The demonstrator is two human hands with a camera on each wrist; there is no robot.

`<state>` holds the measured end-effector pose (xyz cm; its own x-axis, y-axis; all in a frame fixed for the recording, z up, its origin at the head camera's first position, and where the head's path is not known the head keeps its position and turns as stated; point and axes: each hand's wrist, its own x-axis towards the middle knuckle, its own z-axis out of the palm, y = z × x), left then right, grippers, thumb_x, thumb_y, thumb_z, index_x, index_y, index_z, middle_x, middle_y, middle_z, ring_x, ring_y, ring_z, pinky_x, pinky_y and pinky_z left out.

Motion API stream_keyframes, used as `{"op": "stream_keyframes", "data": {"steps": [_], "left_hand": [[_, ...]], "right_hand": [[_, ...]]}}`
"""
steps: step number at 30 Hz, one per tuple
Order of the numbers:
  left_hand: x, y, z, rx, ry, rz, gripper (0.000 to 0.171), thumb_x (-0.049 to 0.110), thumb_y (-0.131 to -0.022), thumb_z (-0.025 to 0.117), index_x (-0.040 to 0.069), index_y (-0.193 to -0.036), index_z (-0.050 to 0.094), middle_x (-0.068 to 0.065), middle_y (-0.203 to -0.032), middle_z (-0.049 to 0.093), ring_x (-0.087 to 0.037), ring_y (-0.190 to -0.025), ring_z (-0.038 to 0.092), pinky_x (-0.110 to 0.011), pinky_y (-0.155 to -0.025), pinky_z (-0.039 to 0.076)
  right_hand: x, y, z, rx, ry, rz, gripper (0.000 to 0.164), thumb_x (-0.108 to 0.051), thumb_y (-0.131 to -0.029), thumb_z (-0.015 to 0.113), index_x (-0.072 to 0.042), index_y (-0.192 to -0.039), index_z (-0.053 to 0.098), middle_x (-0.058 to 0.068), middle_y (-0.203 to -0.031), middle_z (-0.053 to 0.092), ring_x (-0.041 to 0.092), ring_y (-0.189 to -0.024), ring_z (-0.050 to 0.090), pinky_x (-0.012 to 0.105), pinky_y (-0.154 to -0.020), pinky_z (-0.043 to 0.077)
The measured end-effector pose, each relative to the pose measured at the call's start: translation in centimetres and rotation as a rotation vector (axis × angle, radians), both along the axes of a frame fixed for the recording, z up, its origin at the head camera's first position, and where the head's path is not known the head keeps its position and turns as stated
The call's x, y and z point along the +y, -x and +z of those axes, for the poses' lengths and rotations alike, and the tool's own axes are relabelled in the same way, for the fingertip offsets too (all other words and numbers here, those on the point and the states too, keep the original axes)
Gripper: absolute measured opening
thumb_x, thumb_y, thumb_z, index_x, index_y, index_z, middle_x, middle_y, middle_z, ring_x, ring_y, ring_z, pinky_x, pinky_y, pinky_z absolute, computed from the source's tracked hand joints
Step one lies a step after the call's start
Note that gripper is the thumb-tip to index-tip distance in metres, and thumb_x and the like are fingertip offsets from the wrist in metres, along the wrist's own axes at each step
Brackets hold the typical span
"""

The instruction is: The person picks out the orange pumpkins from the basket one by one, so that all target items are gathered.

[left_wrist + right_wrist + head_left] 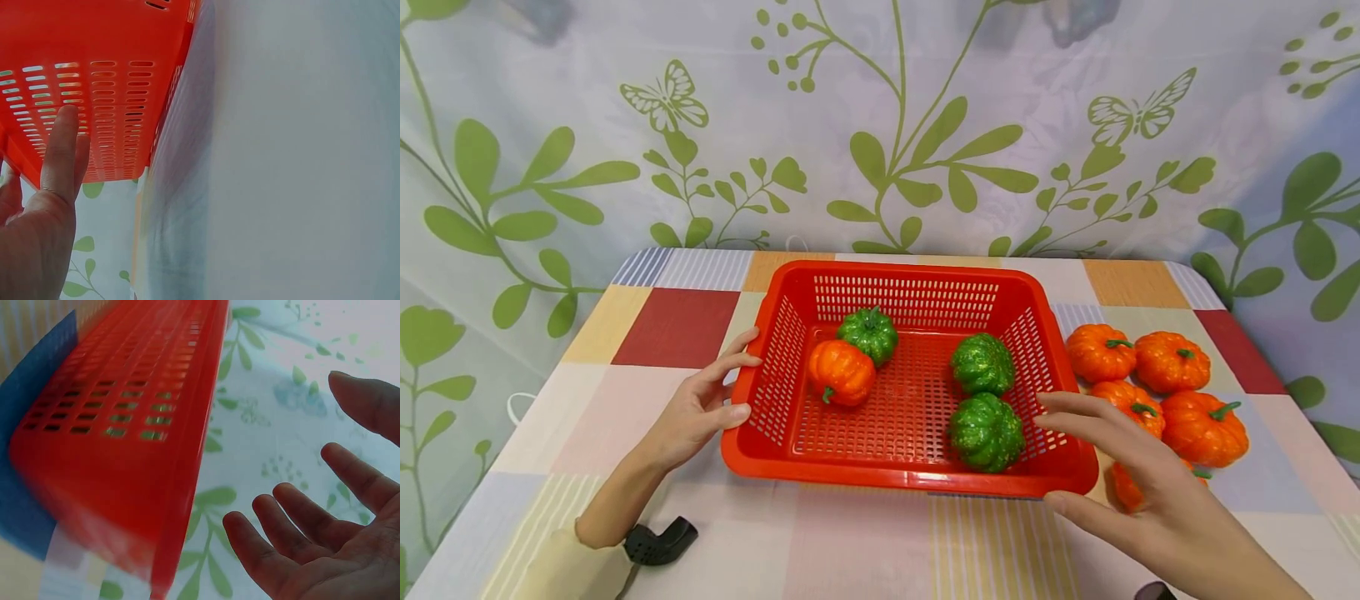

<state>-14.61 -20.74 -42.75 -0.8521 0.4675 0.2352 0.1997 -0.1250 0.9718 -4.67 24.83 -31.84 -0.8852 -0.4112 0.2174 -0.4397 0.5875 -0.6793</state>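
A red plastic basket stands on the table. Inside it, an orange pumpkin lies beside a green pumpkin on the left, and two more green pumpkins, one behind and one in front, sit at the right. My left hand is at the basket's left rim; in the left wrist view its straight fingers rest against the slotted outer wall. Near the right front corner, my right hand hovers with fingers spread and nothing in them; the right wrist view shows it apart from the basket.
Several orange pumpkins cluster on the table just right of the basket, partly behind my right hand. A patchwork-patterned cloth covers the table. Behind it hangs a curtain printed with leaves and butterflies.
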Motion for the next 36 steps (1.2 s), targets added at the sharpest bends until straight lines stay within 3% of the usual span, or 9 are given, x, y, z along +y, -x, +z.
{"op": "stream_keyframes", "data": {"steps": [2,6,12,17,21,25,28,36], "left_hand": [[0.0,0.0,0.0,-0.003,0.000,-0.003,0.046,-0.008,-0.090,0.055,0.006,-0.134,0.051,-0.008,-0.163,0.009,-0.032,-0.131,0.039,-0.042,-0.088,0.054],[0.0,0.1,0.1,-0.008,-0.004,-0.011,0.046,-0.008,-0.090,0.054,0.007,-0.134,0.052,-0.007,-0.163,0.009,-0.032,-0.132,0.037,-0.042,-0.088,0.054],[0.1,0.0,0.4,0.011,-0.030,-0.013,0.048,-0.009,-0.089,0.054,0.007,-0.134,0.053,-0.009,-0.163,0.010,-0.031,-0.130,0.041,-0.041,-0.087,0.055],[-0.1,0.0,0.2,0.004,-0.021,-0.004,0.047,-0.009,-0.089,0.055,0.008,-0.133,0.054,-0.009,-0.163,0.010,-0.031,-0.131,0.040,-0.041,-0.087,0.055],[-0.2,0.1,0.0,-0.007,0.001,-0.005,0.046,-0.008,-0.090,0.055,0.006,-0.134,0.052,-0.008,-0.163,0.010,-0.032,-0.131,0.038,-0.042,-0.087,0.055],[-0.3,0.2,0.1,0.008,0.043,0.011,0.047,-0.007,-0.089,0.056,0.001,-0.135,0.049,-0.008,-0.163,0.011,-0.033,-0.132,0.036,-0.042,-0.086,0.055],[-0.3,0.2,0.2,0.014,0.073,0.019,0.048,-0.008,-0.089,0.056,-0.002,-0.136,0.047,-0.008,-0.163,0.012,-0.033,-0.133,0.034,-0.042,-0.086,0.055],[-0.4,0.0,0.7,0.019,0.104,0.006,0.052,-0.010,-0.090,0.056,-0.002,-0.140,0.046,-0.007,-0.164,0.010,-0.031,-0.131,0.038,-0.042,-0.085,0.056]], "right_hand": [[-0.7,0.4,0.1,0.001,0.005,0.032,0.066,-0.007,-0.079,0.082,-0.027,-0.136,0.055,-0.006,-0.143,0.046,0.004,-0.105,0.053,0.012,-0.068,0.045],[-1.8,1.2,0.3,0.028,-0.037,0.066,0.063,-0.013,-0.079,0.084,-0.031,-0.133,0.057,-0.010,-0.141,0.048,0.008,-0.128,0.044,0.013,-0.097,0.041],[-3.0,2.8,1.2,0.102,-0.002,0.159,0.064,-0.010,-0.079,0.083,-0.025,-0.135,0.056,-0.006,-0.139,0.049,0.012,-0.127,0.045,0.015,-0.099,0.038],[-3.9,5.2,2.4,0.120,0.009,0.225,0.059,-0.009,-0.081,0.081,-0.022,-0.133,0.057,-0.007,-0.134,0.053,0.014,-0.124,0.048,0.017,-0.100,0.040],[-4.1,7.4,2.9,0.074,-0.005,0.220,0.053,-0.012,-0.084,0.079,-0.022,-0.132,0.058,-0.009,-0.130,0.055,0.013,-0.121,0.050,0.022,-0.098,0.043],[-4.8,9.3,3.0,-0.011,-0.031,0.198,0.050,-0.020,-0.087,0.078,-0.020,-0.132,0.057,-0.009,-0.130,0.056,0.012,-0.120,0.050,0.035,-0.100,0.045],[-5.7,10.5,2.8,-0.067,-0.015,0.227,0.051,-0.020,-0.087,0.078,-0.016,-0.133,0.057,-0.005,-0.131,0.056,0.014,-0.121,0.050,0.044,-0.100,0.046],[-8.5,13.0,2.1,-0.130,0.017,0.287,0.052,-0.011,-0.084,0.079,-0.010,-0.132,0.058,0.001,-0.131,0.058,0.019,-0.123,0.052,0.047,-0.098,0.047]]}}
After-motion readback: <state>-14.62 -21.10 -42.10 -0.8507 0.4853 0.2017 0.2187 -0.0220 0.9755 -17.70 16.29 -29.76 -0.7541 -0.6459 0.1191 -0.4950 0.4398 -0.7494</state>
